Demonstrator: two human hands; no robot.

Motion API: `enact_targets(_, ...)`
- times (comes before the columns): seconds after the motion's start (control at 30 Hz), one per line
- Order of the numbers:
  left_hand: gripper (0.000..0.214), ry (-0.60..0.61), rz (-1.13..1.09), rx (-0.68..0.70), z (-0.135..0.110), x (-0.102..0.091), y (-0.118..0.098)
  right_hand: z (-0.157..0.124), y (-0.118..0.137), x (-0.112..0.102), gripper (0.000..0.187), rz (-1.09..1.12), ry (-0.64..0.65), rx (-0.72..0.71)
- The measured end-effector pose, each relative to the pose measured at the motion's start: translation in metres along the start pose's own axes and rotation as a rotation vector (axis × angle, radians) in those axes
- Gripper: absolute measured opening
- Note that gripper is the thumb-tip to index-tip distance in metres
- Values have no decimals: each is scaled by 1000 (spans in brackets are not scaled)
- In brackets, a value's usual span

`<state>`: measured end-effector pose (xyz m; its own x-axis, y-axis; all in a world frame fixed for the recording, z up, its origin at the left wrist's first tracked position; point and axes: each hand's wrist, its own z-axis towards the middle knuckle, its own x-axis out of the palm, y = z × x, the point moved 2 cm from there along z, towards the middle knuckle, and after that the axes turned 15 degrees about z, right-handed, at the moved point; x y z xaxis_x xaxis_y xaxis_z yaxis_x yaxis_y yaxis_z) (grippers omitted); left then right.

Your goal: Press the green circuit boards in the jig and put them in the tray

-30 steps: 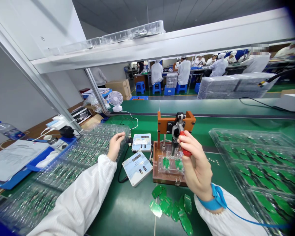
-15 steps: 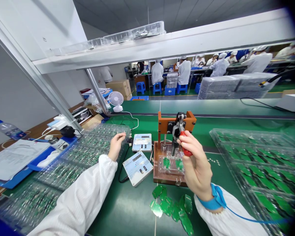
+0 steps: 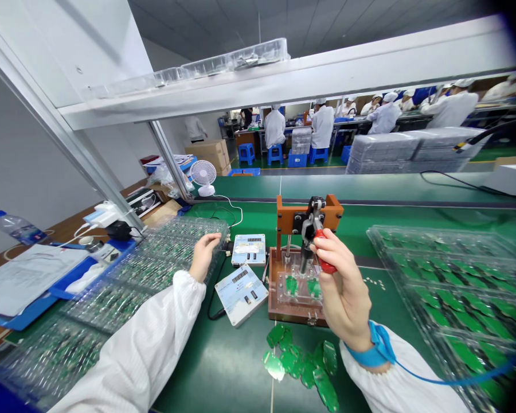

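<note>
My right hand [image 3: 346, 289] is wrapped round the red handle [image 3: 325, 259] of a toggle clamp [image 3: 312, 221]. The clamp sits on an orange and brown test fixture [image 3: 298, 311], where green circuit boards [image 3: 291, 285] show beneath a clear plate. My left hand [image 3: 204, 258] hovers at the right edge of a clear tray [image 3: 155, 258] filled with boards. Its fingertips are pressed together, and whatever is between them, if anything, is hidden. Loose green circuit boards [image 3: 290, 358] lie in a pile in front of the fixture.
Two white meter boxes [image 3: 242, 295] with digital displays stand left of the fixture. At right is another clear tray [image 3: 438, 281] of green boards. A small white fan [image 3: 203, 175] stands behind. An overhead shelf [image 3: 241, 86] crosses the view. Co-workers in white sit farther back.
Both my hands, the clamp and the boards look the same as before. In the background at left, a person in white has shifted to the right.
</note>
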<state>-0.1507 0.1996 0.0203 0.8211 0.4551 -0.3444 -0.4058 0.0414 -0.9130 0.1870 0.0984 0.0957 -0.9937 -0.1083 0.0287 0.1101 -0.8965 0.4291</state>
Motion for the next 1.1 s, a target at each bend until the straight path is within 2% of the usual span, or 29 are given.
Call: enact_targets(1.1, 33, 21, 34, 19, -1, 0, -1, -4, -4, 0, 39, -28, -20, 21)
